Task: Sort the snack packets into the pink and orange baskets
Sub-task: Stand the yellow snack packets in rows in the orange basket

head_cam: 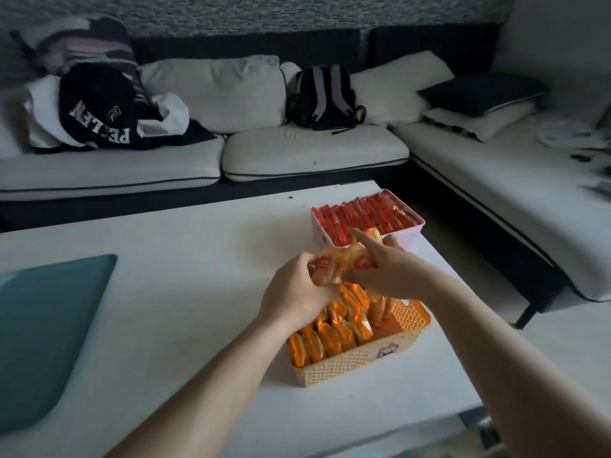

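Note:
The orange basket (pixel 410 320) stands on the white table near me, with rows of orange snack packets (pixel 330 338) standing in it. Behind it stands the pink basket (pixel 411 236), packed with red snack packets (pixel 363 211). Both my hands hover over the far end of the orange basket. My left hand (pixel 294 292) and my right hand (pixel 383 266) together grip a bunch of orange packets (pixel 337 264) between them. One more orange packet pokes up past my right fingers in front of the pink basket.
A teal tray (pixel 43 328) lies on the table (pixel 185 259) at the left. A white sofa (pixel 297 150) with cushions, a black backpack (pixel 325 95) and dark clothing (pixel 99 107) runs behind the table and along the right.

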The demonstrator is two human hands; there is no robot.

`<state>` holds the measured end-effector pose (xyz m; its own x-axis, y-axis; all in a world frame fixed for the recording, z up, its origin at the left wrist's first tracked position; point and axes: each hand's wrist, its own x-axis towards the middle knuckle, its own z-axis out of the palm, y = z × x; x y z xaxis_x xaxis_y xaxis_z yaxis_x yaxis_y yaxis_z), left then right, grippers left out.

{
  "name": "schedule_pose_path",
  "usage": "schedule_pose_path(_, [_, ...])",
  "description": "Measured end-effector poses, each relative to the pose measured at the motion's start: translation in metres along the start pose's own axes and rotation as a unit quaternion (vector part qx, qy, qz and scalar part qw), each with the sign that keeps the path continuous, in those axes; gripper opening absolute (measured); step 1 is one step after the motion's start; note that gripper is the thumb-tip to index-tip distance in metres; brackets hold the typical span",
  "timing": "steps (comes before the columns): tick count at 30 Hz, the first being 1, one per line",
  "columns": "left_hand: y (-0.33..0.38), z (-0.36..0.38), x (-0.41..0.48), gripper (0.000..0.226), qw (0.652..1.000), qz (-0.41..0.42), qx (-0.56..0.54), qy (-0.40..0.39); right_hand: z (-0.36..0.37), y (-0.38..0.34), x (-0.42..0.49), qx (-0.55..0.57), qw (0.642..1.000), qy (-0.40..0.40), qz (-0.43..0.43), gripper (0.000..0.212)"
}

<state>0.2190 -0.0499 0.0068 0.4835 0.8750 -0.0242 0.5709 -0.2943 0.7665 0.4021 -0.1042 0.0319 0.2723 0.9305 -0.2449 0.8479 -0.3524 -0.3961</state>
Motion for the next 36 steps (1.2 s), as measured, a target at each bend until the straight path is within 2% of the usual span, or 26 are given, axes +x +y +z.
schedule_pose_path(3, [0.0, 0.008, -0.012, 0.066, 0.993, -0.002, 0.118, -0.003, 0.016, 0.009, -0.011, -0.025, 1.0, -0.008, -0.015, 0.107])
schedule_pose_path(5, [-0.002, 0.007, -0.019, 0.065, 0.994, -0.001, 0.102, 0.031, 0.019, 0.017, -0.013, -0.013, 0.998, 0.04, -0.036, 0.109])
schedule_pose_path(6, [-0.004, 0.005, -0.021, 0.059, 0.995, 0.008, 0.089, 0.052, 0.016, 0.02, -0.014, 0.006, 0.997, 0.064, -0.041, 0.102])
schedule_pose_path(11, [-0.002, 0.024, -0.029, 0.028, 0.974, 0.125, 0.152, 0.116, -0.003, 0.046, -0.019, 0.091, 0.98, 0.172, -0.033, 0.034])
schedule_pose_path(13, [0.007, 0.037, -0.026, 0.024, 0.96, 0.183, 0.183, 0.104, -0.005, 0.054, -0.02, 0.111, 0.979, 0.167, -0.031, 0.025])
schedule_pose_path(15, [0.017, 0.048, -0.023, 0.035, 0.944, 0.234, 0.23, 0.044, -0.003, 0.061, -0.02, 0.107, 0.982, 0.148, -0.036, 0.022])
schedule_pose_path(18, [0.024, 0.059, -0.013, 0.054, 0.912, 0.269, 0.307, -0.041, -0.002, 0.073, -0.017, 0.111, 0.984, 0.131, -0.043, 0.022])
schedule_pose_path(21, [0.026, 0.064, -0.004, 0.05, 0.891, 0.284, 0.349, -0.062, -0.002, 0.083, -0.012, 0.124, 0.983, 0.13, -0.041, 0.022])
schedule_pose_path(26, [0.019, 0.057, 0.003, 0.032, 0.895, 0.318, 0.313, -0.012, -0.007, 0.085, -0.009, 0.15, 0.976, 0.143, -0.066, 0.024])
schedule_pose_path(29, [0.015, 0.047, 0.003, 0.032, 0.901, 0.324, 0.287, 0.016, -0.011, 0.078, -0.011, 0.17, 0.969, 0.151, -0.098, 0.021])
schedule_pose_path(31, [0.017, 0.04, 0.001, 0.033, 0.903, 0.326, 0.278, 0.024, -0.016, 0.068, -0.017, 0.209, 0.965, 0.118, -0.104, 0.023])
schedule_pose_path(34, [0.026, 0.031, 0.001, 0.027, 0.9, 0.337, 0.276, 0.015, -0.02, 0.056, -0.026, 0.276, 0.956, 0.003, -0.096, 0.05])
schedule_pose_path(36, [0.03, 0.027, 0.001, 0.029, 0.913, 0.33, 0.241, -0.001, -0.019, 0.056, -0.027, 0.276, 0.955, -0.021, -0.106, 0.053])
